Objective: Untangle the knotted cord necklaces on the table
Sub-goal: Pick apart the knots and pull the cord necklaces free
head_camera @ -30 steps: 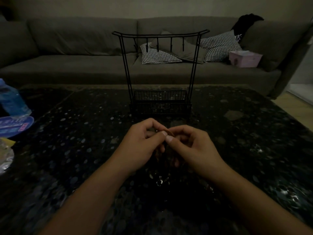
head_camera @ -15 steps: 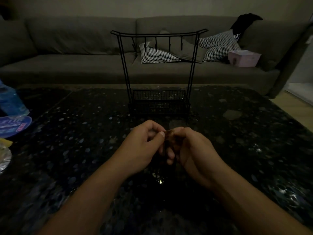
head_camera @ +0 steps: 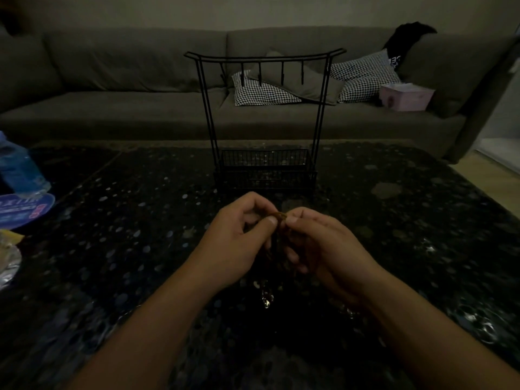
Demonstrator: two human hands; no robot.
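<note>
A brown knotted cord necklace (head_camera: pixel 280 215) is pinched between the thumbs and forefingers of both hands, just above the dark speckled table (head_camera: pixel 126 235). My left hand (head_camera: pixel 239 243) grips it from the left, my right hand (head_camera: pixel 318 246) from the right, thumbs nearly touching. Dark strands hang down between the palms, and a small shiny pendant (head_camera: pixel 266 301) lies on the table below them. The room is dim, so the cords' tangle is hard to make out.
A black wire jewelry stand (head_camera: pixel 264 114) with hooks and a basket base stands just beyond my hands. A blue bottle (head_camera: pixel 19 167), a blue round lid (head_camera: pixel 25 211) and clear plastic sit at the left edge. A grey sofa with cushions and a pink box lies behind.
Both hands stayed together at the knot. The right hand rolled its fingers and now pinches the cord with thumb up again; the brown knot shows between the thumbs.
</note>
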